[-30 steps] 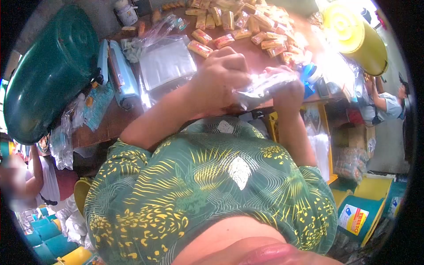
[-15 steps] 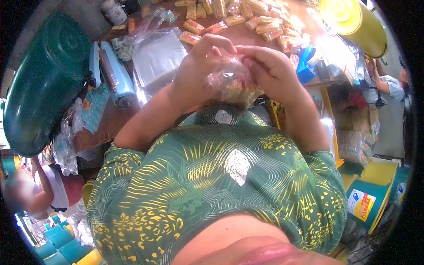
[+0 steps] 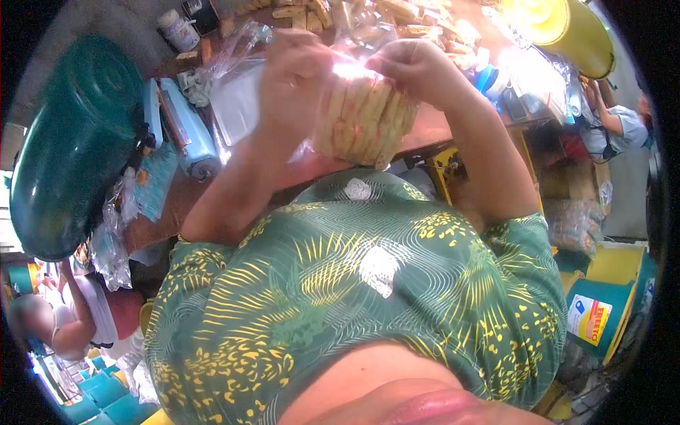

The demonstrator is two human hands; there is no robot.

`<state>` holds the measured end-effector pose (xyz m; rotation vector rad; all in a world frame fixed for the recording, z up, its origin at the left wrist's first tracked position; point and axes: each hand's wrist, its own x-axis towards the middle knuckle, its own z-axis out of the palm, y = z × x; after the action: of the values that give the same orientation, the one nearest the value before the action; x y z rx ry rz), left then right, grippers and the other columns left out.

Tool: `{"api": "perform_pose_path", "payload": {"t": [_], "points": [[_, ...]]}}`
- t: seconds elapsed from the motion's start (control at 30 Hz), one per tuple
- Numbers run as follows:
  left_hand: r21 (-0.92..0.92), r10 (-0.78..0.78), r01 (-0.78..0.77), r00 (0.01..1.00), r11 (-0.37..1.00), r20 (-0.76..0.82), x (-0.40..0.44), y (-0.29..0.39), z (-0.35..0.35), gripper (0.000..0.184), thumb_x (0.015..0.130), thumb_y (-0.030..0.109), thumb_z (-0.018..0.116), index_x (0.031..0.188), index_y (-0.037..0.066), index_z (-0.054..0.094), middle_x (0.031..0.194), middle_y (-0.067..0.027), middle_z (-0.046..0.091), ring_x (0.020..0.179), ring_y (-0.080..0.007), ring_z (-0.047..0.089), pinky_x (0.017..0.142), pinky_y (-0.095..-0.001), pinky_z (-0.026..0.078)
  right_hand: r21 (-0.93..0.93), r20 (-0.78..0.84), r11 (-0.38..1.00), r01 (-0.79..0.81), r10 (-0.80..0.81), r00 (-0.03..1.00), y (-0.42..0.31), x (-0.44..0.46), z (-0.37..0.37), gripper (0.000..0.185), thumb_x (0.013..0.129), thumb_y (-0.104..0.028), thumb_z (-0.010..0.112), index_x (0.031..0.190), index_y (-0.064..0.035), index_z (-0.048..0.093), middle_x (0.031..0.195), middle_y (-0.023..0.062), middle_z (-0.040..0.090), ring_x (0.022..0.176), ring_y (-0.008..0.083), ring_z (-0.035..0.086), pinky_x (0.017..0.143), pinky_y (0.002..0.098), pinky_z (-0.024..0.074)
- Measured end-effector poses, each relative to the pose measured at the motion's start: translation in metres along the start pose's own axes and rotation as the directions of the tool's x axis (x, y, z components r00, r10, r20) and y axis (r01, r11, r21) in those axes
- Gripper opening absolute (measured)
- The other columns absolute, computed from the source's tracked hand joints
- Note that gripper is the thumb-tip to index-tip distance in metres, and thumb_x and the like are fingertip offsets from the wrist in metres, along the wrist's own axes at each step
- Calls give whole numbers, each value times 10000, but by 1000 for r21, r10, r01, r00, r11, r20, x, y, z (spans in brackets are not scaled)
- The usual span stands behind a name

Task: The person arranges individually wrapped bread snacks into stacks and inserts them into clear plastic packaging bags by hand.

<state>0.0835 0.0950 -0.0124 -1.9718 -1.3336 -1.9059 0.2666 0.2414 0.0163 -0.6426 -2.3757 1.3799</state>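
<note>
A clear plastic bag (image 3: 365,120) filled with yellowish wrapped packs hangs upright in front of my belly, at the near edge of the brown table (image 3: 433,127). My right hand (image 3: 418,67) pinches the bag's top edge from the right. On the opposite side, my left hand (image 3: 294,74) is closed at the top left corner, though motion blurs its fingers. A bright glare covers the plastic between the two hands. Behind them lies a loose pile of similar yellow packs (image 3: 457,30). Left of my left hand is a stack of flat clear bags (image 3: 237,106).
A long light-blue device (image 3: 188,127) lies left on the table, beside a big green barrel (image 3: 71,149). A yellow barrel (image 3: 588,39) stands far right, near a blue tape dispenser (image 3: 486,78) and white jar (image 3: 178,30) at back left. Other people are at both sides.
The bag has turned from end-on to upright, so its packs now show broadly. My left hand has moved up and left, while my right hand shifted slightly upward.
</note>
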Motion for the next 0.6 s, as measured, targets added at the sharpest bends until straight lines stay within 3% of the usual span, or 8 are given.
{"api": "perform_pose_path", "payload": {"t": [0.07,0.17,0.23,0.27,0.3,0.43,0.57,0.6], "points": [[458,34,-131,977,879,213,-6,5,12,335,896,304,696,1110,47,697,1137,-129,605,976,-278,577,907,-412,471,88,-14,995,-37,39,999,14,11,-6,372,908,-393,744,882,-22,734,707,-24,610,652,70,527,585,262,443],[677,13,-127,985,725,171,-8,-21,31,427,852,394,727,1106,51,732,1164,-134,633,1060,-312,580,959,-433,447,129,-18,991,-25,28,999,2,16,-3,380,907,-402,742,925,-22,749,736,-20,618,652,77,525,587,262,438],[404,-228,78,912,912,340,12,-33,24,430,882,365,733,1133,16,713,1132,-116,672,1058,-250,610,954,-381,470,187,30,982,6,-12,999,12,34,-5,332,936,-352,719,978,-25,759,745,-22,632,673,85,535,637,266,467],[264,-312,211,840,941,443,20,-33,20,432,898,350,736,1146,-2,703,1116,-107,691,1056,-219,626,952,-355,481,91,-9,991,96,-96,995,11,36,-6,291,923,-325,728,988,-44,762,782,-4,648,721,117,559,688,282,481],[-137,-520,638,718,758,462,21,-27,23,352,898,283,753,1119,12,713,1063,-51,725,994,-139,652,902,-282,504,-11,-39,983,185,-185,982,8,38,-7,253,910,-299,736,998,-63,766,819,15,665,768,149,584,739,298,495],[-370,-559,727,684,579,469,26,-33,17,259,888,152,757,1102,12,714,986,-23,724,902,-91,650,837,-252,516,-312,-11,838,448,-475,880,-1,41,-10,186,860,-216,767,1011,-107,775,969,83,699,935,237,641,876,352,522],[-303,-530,713,684,633,501,17,-27,11,206,900,132,741,1057,0,731,956,-27,732,867,-86,650,801,-245,519,-612,83,498,614,-732,676,-22,19,-4,251,839,-187,784,1076,-108,754,1059,101,701,985,245,666,894,364,528],[-227,-542,694,691,683,478,16,-18,11,189,905,135,736,1035,-3,738,944,-27,733,854,-85,649,790,-241,518,-594,36,560,578,-699,714,-27,9,-7,242,852,-188,771,1078,-102,751,1135,95,667,1026,240,642,914,362,515]]}}
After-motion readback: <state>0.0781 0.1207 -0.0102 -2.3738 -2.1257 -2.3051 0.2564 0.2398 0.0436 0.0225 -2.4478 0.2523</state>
